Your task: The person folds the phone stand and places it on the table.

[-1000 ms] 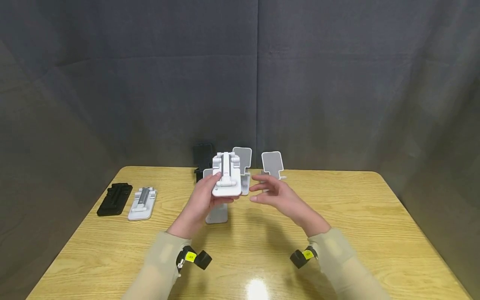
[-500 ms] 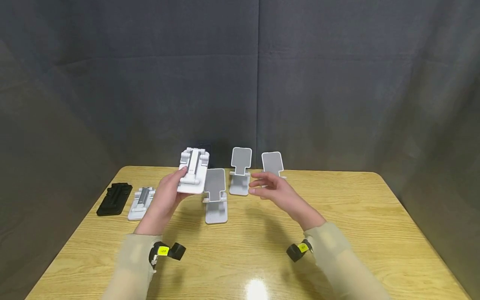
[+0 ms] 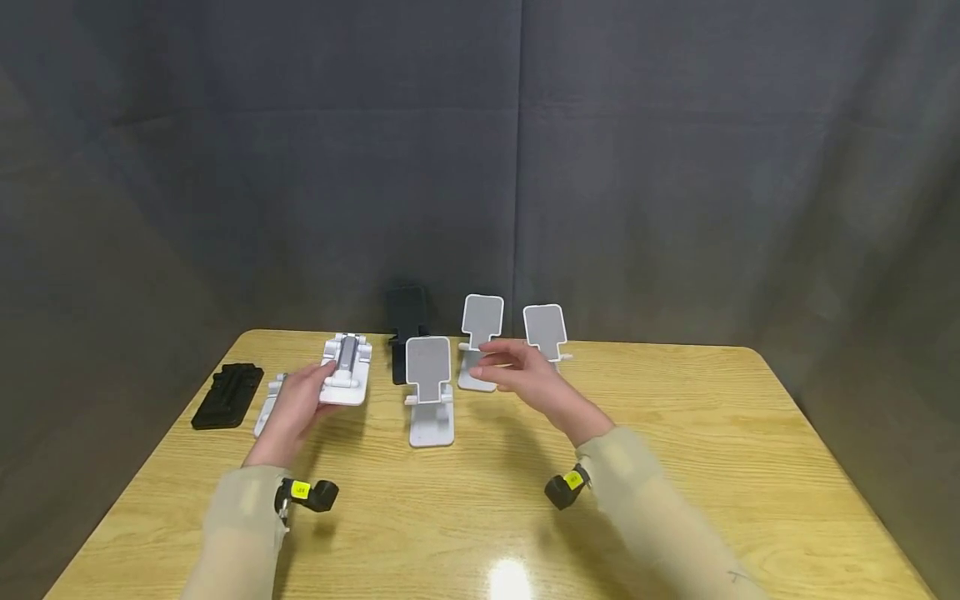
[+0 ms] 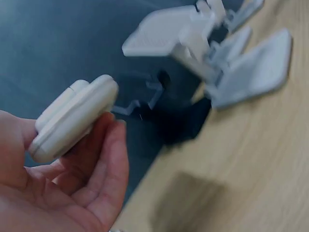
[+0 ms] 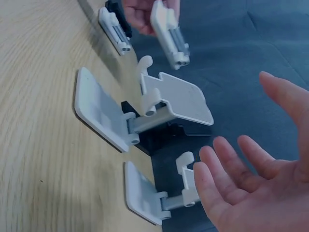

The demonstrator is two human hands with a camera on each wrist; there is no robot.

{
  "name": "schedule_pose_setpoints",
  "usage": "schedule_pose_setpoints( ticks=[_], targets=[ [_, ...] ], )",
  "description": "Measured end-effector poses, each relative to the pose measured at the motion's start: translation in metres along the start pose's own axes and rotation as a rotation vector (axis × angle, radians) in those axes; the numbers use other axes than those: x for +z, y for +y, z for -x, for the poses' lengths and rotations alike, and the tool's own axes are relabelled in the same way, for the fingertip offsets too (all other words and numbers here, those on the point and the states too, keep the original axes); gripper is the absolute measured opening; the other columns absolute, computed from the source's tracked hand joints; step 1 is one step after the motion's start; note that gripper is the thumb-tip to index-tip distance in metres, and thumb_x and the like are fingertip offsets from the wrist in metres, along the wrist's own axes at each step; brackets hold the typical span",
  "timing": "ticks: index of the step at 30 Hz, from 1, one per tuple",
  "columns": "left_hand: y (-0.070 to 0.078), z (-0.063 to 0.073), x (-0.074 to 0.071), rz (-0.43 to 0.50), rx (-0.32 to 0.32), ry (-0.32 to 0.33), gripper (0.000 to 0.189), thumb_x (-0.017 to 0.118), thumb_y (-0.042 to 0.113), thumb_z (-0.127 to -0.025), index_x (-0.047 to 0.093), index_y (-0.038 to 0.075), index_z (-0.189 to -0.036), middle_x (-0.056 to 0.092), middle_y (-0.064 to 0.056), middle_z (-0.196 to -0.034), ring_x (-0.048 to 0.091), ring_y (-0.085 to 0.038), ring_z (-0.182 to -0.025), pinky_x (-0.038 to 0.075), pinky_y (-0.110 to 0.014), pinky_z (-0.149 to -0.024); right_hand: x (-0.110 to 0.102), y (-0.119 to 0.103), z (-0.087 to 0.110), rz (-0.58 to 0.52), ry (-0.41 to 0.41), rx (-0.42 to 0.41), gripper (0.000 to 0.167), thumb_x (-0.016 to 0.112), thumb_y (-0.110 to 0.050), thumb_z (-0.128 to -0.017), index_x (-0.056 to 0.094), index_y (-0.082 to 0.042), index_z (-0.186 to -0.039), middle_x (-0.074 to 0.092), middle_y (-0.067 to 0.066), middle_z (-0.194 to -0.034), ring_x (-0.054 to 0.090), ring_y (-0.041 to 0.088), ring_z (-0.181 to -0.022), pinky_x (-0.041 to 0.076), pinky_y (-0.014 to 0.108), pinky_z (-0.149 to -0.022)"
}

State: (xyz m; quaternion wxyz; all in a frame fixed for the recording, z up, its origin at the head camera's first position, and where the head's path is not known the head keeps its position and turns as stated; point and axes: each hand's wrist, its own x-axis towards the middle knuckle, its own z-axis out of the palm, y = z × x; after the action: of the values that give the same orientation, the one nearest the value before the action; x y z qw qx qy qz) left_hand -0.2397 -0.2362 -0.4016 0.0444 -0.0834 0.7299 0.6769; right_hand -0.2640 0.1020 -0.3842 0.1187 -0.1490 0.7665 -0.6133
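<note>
In the head view my left hand (image 3: 296, 406) grips a folded white phone stand (image 3: 347, 371) by its left edge, thumb on top, held above the table. The left wrist view shows the same folded stand (image 4: 75, 118) edge-on between thumb and fingers. My right hand (image 3: 528, 375) hovers with loosely bent fingers and nothing in it. Just beyond it, partly covered, is an unfolded white phone stand (image 3: 482, 321). Another unfolded white stand (image 3: 429, 367) stands between the two hands. Spread, empty fingers of the right hand (image 5: 260, 188) appear in the right wrist view.
An unfolded black stand (image 3: 407, 312) and a third unfolded white one (image 3: 545, 327) stand along the back. A folded black stand (image 3: 228, 397) lies at the left, beside a folded white one (image 3: 266, 410) partly hidden by the left hand. Dark curtains (image 3: 300, 183) border the wooden table (image 3: 712, 433).
My left hand has carried the folded white stand left and lower, uncovering the unfolded stands in the middle. The right hand has shifted slightly left.
</note>
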Motion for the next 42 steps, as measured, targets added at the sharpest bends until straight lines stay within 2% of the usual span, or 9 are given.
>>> schedule_pose_setpoints(
  ticks=[5, 9, 13, 18, 23, 27, 37, 39, 42],
  targets=[
    [-0.023, -0.011, -0.012, -0.061, -0.098, -0.015, 0.055, 0.032, 0.024, -0.113, 0.028, -0.018, -0.148, 0.061, -0.017, -0.116, 0.064, -0.006, -0.085, 0.058, -0.031, -0.086, 0.011, 0.007, -0.006, -0.020, 0.030, 0.013, 0.050, 0.073, -0.020, -0.095, 0.056, 0.001, -0.137, 0.061, 0.014, -0.131, 0.060, 0.028, -0.116, 0.047, 0.055, -0.102],
    [-0.041, -0.014, -0.016, -0.066, -0.178, -0.026, 0.050, 0.031, 0.019, -0.112, 0.029, -0.018, -0.146, 0.060, -0.016, -0.112, 0.064, -0.010, -0.087, 0.057, -0.038, -0.092, 0.022, 0.016, -0.009, -0.040, 0.045, 0.052, 0.051, 0.071, -0.020, -0.096, 0.055, 0.003, -0.138, 0.061, 0.016, -0.129, 0.060, 0.029, -0.117, 0.046, 0.054, -0.103],
    [-0.051, -0.018, -0.016, -0.106, -0.197, -0.019, 0.050, 0.032, 0.017, -0.112, 0.030, -0.019, -0.145, 0.060, -0.018, -0.113, 0.065, -0.012, -0.087, 0.058, -0.038, -0.089, 0.031, 0.022, -0.012, -0.079, 0.069, 0.077, 0.051, 0.070, -0.017, -0.096, 0.053, 0.006, -0.139, 0.061, 0.019, -0.128, 0.060, 0.031, -0.116, 0.046, 0.055, -0.104],
    [-0.049, -0.022, -0.015, -0.197, -0.198, 0.014, 0.054, 0.036, 0.018, -0.110, 0.029, -0.022, -0.147, 0.055, -0.026, -0.125, 0.063, -0.013, -0.089, 0.059, -0.031, -0.082, 0.040, 0.026, -0.019, -0.082, 0.085, 0.085, 0.059, 0.071, -0.017, -0.095, 0.048, 0.010, -0.142, 0.061, 0.022, -0.127, 0.061, 0.032, -0.113, 0.047, 0.055, -0.103],
    [-0.045, -0.018, -0.015, -0.367, -0.186, 0.087, 0.055, 0.047, 0.024, -0.107, 0.043, -0.018, -0.142, 0.055, -0.029, -0.131, 0.059, -0.024, -0.102, 0.052, -0.038, -0.091, 0.045, 0.027, -0.023, -0.080, 0.056, 0.108, 0.065, 0.070, -0.022, -0.097, 0.043, 0.010, -0.146, 0.059, 0.024, -0.132, 0.059, 0.036, -0.120, 0.046, 0.054, -0.105],
    [-0.043, -0.015, -0.016, -0.477, -0.157, 0.133, 0.054, 0.052, 0.026, -0.104, 0.051, -0.018, -0.136, 0.058, -0.030, -0.127, 0.056, -0.032, -0.103, 0.046, -0.042, -0.089, 0.049, 0.028, -0.027, -0.086, 0.036, 0.113, 0.060, 0.067, -0.024, -0.100, 0.045, 0.009, -0.145, 0.060, 0.025, -0.132, 0.056, 0.042, -0.124, 0.045, 0.054, -0.106],
    [-0.041, -0.019, -0.027, -0.550, -0.129, 0.085, 0.054, 0.053, 0.026, -0.104, 0.051, -0.019, -0.134, 0.054, -0.034, -0.132, 0.051, -0.043, -0.120, 0.043, -0.053, -0.103, 0.061, 0.025, -0.029, -0.080, 0.037, 0.113, 0.040, 0.060, -0.015, -0.102, 0.056, 0.010, -0.133, 0.067, 0.022, -0.121, 0.066, 0.036, -0.109, 0.051, 0.051, -0.099],
    [-0.040, -0.019, -0.029, -0.556, -0.130, 0.071, 0.055, 0.054, 0.026, -0.104, 0.051, -0.019, -0.134, 0.056, -0.034, -0.131, 0.053, -0.043, -0.119, 0.044, -0.053, -0.103, 0.062, 0.026, -0.029, -0.089, 0.042, 0.110, 0.035, 0.059, -0.012, -0.102, 0.057, 0.010, -0.129, 0.068, 0.023, -0.119, 0.067, 0.035, -0.105, 0.052, 0.051, -0.098],
    [-0.039, -0.020, -0.033, -0.578, -0.134, 0.051, 0.056, 0.055, 0.027, -0.103, 0.051, -0.019, -0.134, 0.060, -0.030, -0.124, 0.058, -0.038, -0.110, 0.048, -0.049, -0.097, 0.064, 0.027, -0.030, -0.092, 0.052, 0.098, 0.030, 0.058, -0.008, -0.101, 0.058, 0.012, -0.124, 0.070, 0.023, -0.113, 0.068, 0.028, -0.095, 0.055, 0.048, -0.094]
  ],
)
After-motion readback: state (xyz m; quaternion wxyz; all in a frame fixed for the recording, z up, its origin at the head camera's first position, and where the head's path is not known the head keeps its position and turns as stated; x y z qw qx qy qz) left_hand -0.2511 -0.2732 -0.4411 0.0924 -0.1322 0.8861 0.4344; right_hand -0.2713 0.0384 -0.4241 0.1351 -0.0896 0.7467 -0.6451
